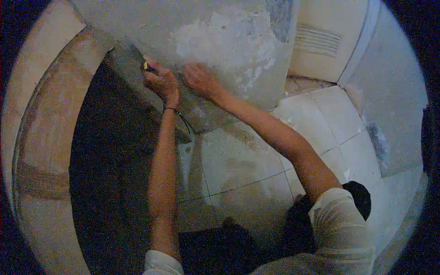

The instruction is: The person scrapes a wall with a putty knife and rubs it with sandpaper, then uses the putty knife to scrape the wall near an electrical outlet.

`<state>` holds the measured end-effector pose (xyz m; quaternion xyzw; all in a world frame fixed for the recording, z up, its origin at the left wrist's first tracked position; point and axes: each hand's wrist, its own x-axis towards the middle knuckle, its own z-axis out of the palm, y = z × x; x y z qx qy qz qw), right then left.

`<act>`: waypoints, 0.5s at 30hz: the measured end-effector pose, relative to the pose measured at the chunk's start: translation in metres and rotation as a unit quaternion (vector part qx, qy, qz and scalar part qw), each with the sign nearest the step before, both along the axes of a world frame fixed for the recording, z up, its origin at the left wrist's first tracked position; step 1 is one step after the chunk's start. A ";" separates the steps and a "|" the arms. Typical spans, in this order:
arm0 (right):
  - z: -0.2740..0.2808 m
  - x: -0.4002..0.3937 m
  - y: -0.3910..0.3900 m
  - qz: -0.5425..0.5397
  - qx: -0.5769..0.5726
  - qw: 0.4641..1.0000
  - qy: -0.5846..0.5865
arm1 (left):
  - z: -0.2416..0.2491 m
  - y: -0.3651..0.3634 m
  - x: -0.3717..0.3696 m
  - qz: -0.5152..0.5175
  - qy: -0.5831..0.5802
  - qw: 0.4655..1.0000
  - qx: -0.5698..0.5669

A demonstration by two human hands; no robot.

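Note:
My left hand [162, 85] is closed round the black-and-yellow handle of a scraper [136, 53]. Its dark blade points up and to the left against the grey wall [160, 23], low down near the wall's edge. A thin dark cord bracelet hangs from my left wrist. Just right of it, my right hand [199, 80] is curled with its knuckles close to the wall; whatever its fingers might hold is hidden. Above my right hand spreads a rough whitish patch [229, 39] with flaking paint.
Pale floor tiles [243, 183] with stains lie beneath my arms. A dark opening or surface [114, 160] fills the left, bordered by a curved brownish edge [46, 133]. A door with a slatted vent [318, 40] stands at upper right, beside another scuffed wall [398, 114].

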<state>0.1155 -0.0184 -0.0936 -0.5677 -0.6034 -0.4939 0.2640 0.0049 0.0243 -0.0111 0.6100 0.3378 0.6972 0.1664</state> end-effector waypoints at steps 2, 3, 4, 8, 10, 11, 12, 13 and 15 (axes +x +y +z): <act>-0.005 -0.001 -0.001 -0.020 -0.043 0.999 0.003 | 0.006 -0.007 -0.002 0.001 -0.037 0.998 0.060; 0.025 -0.009 -0.021 -0.044 -0.138 0.986 0.082 | 0.006 -0.006 -0.004 0.000 -0.034 0.997 0.062; 0.048 -0.012 -0.039 -0.069 -0.232 0.957 0.158 | 0.004 -0.002 -0.005 -0.008 -0.023 0.998 0.050; 0.093 0.005 -0.063 -0.065 -0.003 0.992 0.110 | 0.002 0.002 0.001 -0.011 -0.031 0.999 0.044; 0.111 0.020 -0.054 -0.027 0.157 0.987 0.034 | 0.002 -0.002 -0.001 -0.033 -0.042 0.998 0.025; 0.113 0.022 -0.048 -0.028 0.159 0.986 0.035 | 0.004 -0.006 -0.002 -0.055 -0.050 0.997 0.008; 0.113 0.022 -0.041 -0.029 0.133 0.990 0.036 | 0.003 -0.005 -0.002 -0.060 -0.049 0.997 0.008; 0.111 0.024 -0.038 -0.029 0.107 0.993 0.038 | 0.003 -0.005 -0.004 -0.039 -0.024 0.999 0.006; 0.101 0.025 -0.043 -0.022 0.068 0.996 0.061 | 0.006 -0.009 -0.002 -0.017 0.006 1.000 0.005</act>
